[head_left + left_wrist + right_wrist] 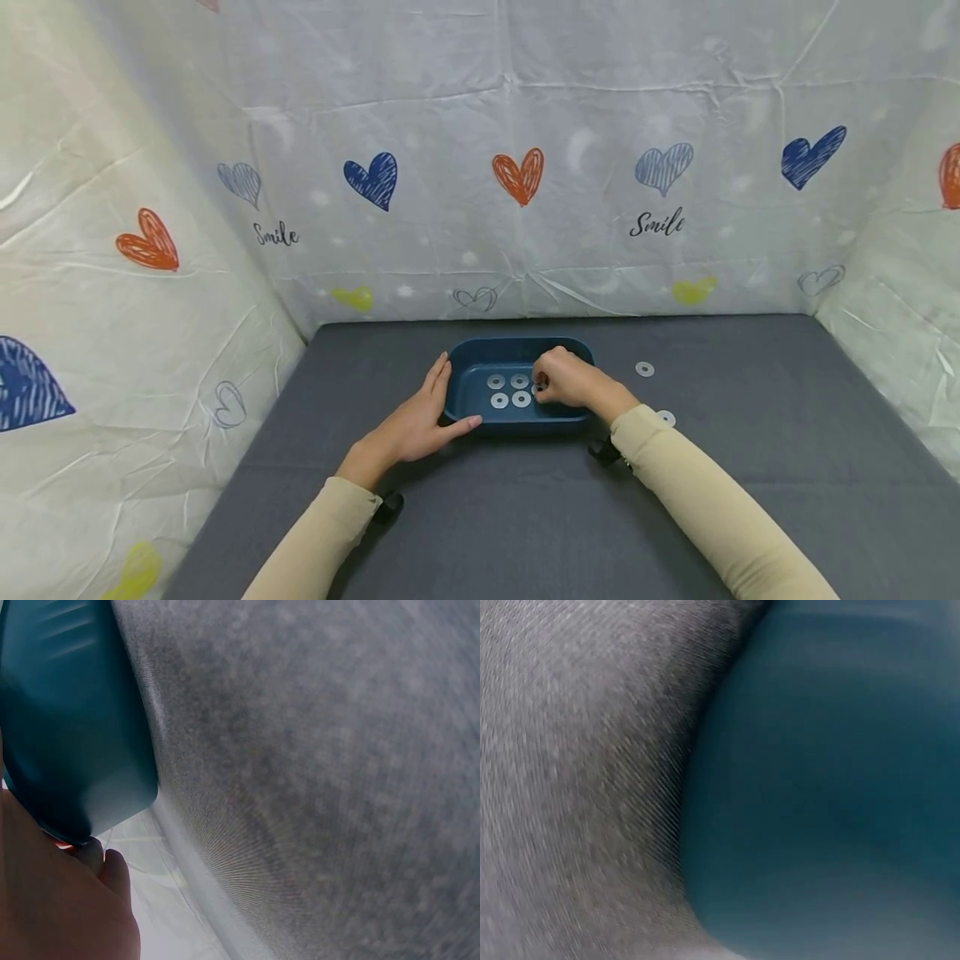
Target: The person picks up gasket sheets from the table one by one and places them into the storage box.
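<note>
A dark blue tray (465,350) with rounded corners stands on the table. Several flat metal washers (499,401) lie in two rows on its floor. My left hand (411,425) rests against the tray's left end, fingers straight along the wall and thumb at the front rim. In the left wrist view, part of that hand (64,900) shows beside the tray's outer wall (82,735). Inside the tray's right part, my right hand (573,382) pinches a washer (537,387), mostly covered by the fingers. The right wrist view holds only the tray's wall (817,787) and tablecloth.
Right of the tray, one loose washer (644,369) lies on the grey tablecloth (750,400). Another washer (666,418) lies nearer, partly hidden by the right sleeve (667,458). Behind the table hangs a white curtain (435,242) printed with hearts.
</note>
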Available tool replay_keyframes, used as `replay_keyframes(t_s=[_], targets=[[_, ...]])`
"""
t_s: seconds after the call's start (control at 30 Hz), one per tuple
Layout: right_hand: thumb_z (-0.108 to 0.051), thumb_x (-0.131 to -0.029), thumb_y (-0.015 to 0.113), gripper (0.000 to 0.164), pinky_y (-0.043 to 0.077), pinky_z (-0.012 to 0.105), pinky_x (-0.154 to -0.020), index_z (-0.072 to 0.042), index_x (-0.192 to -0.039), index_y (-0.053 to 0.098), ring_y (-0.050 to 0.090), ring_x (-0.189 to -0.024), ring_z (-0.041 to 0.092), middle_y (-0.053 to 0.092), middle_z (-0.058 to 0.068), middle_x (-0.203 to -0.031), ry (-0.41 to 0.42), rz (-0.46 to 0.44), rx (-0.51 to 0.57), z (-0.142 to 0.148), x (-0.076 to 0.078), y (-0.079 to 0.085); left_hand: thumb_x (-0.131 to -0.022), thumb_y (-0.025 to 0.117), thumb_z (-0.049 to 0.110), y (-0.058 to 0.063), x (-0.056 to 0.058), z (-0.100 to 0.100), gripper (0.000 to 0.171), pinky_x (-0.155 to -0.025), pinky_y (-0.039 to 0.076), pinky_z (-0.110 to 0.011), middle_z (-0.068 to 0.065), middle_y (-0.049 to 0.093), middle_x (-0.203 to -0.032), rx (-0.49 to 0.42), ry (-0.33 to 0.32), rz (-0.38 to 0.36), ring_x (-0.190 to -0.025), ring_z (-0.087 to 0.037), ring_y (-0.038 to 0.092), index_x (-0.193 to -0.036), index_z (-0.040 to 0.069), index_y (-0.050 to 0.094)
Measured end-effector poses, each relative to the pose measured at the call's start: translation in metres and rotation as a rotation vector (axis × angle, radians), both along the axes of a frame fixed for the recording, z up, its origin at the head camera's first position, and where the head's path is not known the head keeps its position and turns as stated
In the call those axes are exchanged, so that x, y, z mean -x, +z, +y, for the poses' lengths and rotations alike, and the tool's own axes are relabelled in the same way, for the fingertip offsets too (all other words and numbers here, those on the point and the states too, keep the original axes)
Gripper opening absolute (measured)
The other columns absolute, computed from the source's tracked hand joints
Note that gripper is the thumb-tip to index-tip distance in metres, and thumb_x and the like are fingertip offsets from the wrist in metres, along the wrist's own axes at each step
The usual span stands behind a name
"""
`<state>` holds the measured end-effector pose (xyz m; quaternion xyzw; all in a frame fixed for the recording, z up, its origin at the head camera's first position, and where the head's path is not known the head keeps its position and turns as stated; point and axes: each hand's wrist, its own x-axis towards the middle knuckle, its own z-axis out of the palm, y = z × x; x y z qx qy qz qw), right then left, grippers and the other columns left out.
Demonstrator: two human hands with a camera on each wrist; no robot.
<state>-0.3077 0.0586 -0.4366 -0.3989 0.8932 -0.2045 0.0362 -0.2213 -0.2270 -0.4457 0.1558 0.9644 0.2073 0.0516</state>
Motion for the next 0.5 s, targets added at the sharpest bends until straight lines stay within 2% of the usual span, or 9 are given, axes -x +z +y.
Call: replay_keyframes(t_s=[0.1, 0.17, 0.27, 0.37, 0.5], targets=[[-0.004, -0.089, 0.075, 0.039, 0.026, 0.027, -0.056, -0.01, -0.063, 0.047, 0.024, -0.056, 0.01, 0.027, -0.003, -0.062, 0.015, 0.0, 0.001, -0.0026, 0.0005, -0.003, -0.088, 0.047, 0.085, -0.0006, -0.0007, 0.001, 0.12, -0.117, 0.034, -0.053, -0.004, -0.012, -0.172, 0.0, -0.002, -0.002, -0.154, -0.033, 0.022, -0.165, 0.007, -0.002], [-0.003, -0.087, 0.074, 0.047, 0.02, 0.027, -0.057, -0.013, -0.062, 0.036, 0.017, -0.057, 0.011, 0.017, -0.003, -0.065, 0.017, 0.017, 0.009, -0.0038, 0.0013, -0.0049, -0.088, 0.047, 0.085, -0.0004, -0.001, 0.0014, 0.12, -0.117, 0.034, -0.053, -0.004, -0.012, -0.172, -0.002, -0.004, -0.003, -0.154, -0.033, 0.022, -0.165, 0.007, -0.002], [-0.002, -0.086, 0.075, 0.047, 0.019, 0.026, -0.056, -0.016, -0.06, 0.037, 0.016, -0.056, 0.01, 0.017, -0.005, -0.064, 0.022, 0.043, 0.042, -0.0055, 0.0034, -0.0068, -0.088, 0.047, 0.085, 0.0003, -0.0008, 0.0017, 0.12, -0.117, 0.033, -0.053, -0.005, -0.012, -0.172, 0.001, -0.006, 0.0, -0.154, -0.033, 0.022, -0.165, 0.007, -0.001], [-0.004, -0.088, 0.075, 0.042, 0.021, 0.026, -0.057, -0.013, -0.059, 0.046, 0.02, -0.057, 0.011, 0.021, -0.004, -0.063, 0.03, 0.06, 0.048, -0.0075, 0.0054, -0.0079, -0.088, 0.047, 0.085, 0.0013, -0.0004, 0.0013, 0.12, -0.117, 0.033, -0.053, -0.005, -0.011, -0.172, 0.001, -0.005, 0.003, -0.154, -0.033, 0.021, -0.165, 0.007, -0.001], [-0.008, -0.091, 0.077, 0.023, 0.032, 0.025, -0.059, -0.006, -0.07, 0.067, 0.035, -0.06, 0.011, 0.042, -0.003, -0.063, 0.036, 0.072, 0.049, -0.0098, 0.0062, -0.0091, -0.088, 0.047, 0.084, 0.0016, -0.0004, 0.0004, 0.12, -0.118, 0.032, -0.053, -0.006, -0.011, -0.172, 0.001, -0.005, 0.0, -0.155, -0.033, 0.02, -0.165, 0.006, -0.001]])
